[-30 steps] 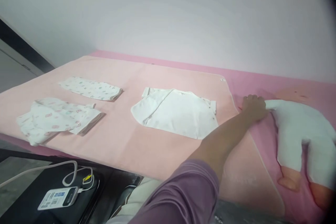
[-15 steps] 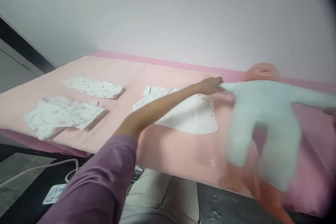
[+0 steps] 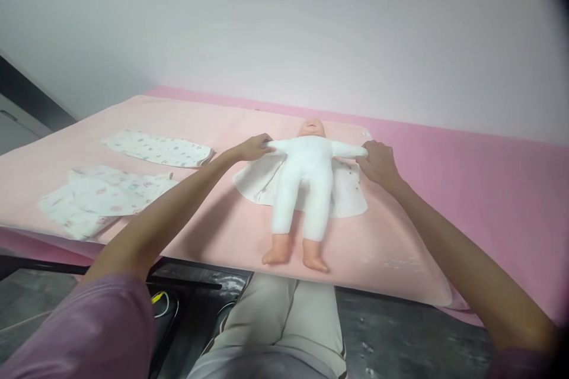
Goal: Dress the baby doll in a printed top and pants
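Note:
A baby doll (image 3: 306,166) with a white cloth body and bare orange-pink feet is stretched out over a white garment (image 3: 349,192) that lies spread on the pink mat. Its arms reach out to both sides. My left hand (image 3: 256,147) is closed round the end of the doll's arm on the left. On the other side, my right hand (image 3: 377,161) grips the end of the other arm. The doll's head points to the wall and its feet towards me. The doll's own hands are hidden in my grip.
Two patterned baby garments lie on the left: a narrow one (image 3: 160,149) farther back and a crumpled one (image 3: 102,195) nearer. Under them is the light pink mat (image 3: 208,121) on a pink-covered table. A white wall (image 3: 284,41) stands behind.
The doll has moved left from the right end of the table to over the white garment, both hands holding its arms. My right hand has come fully into view.

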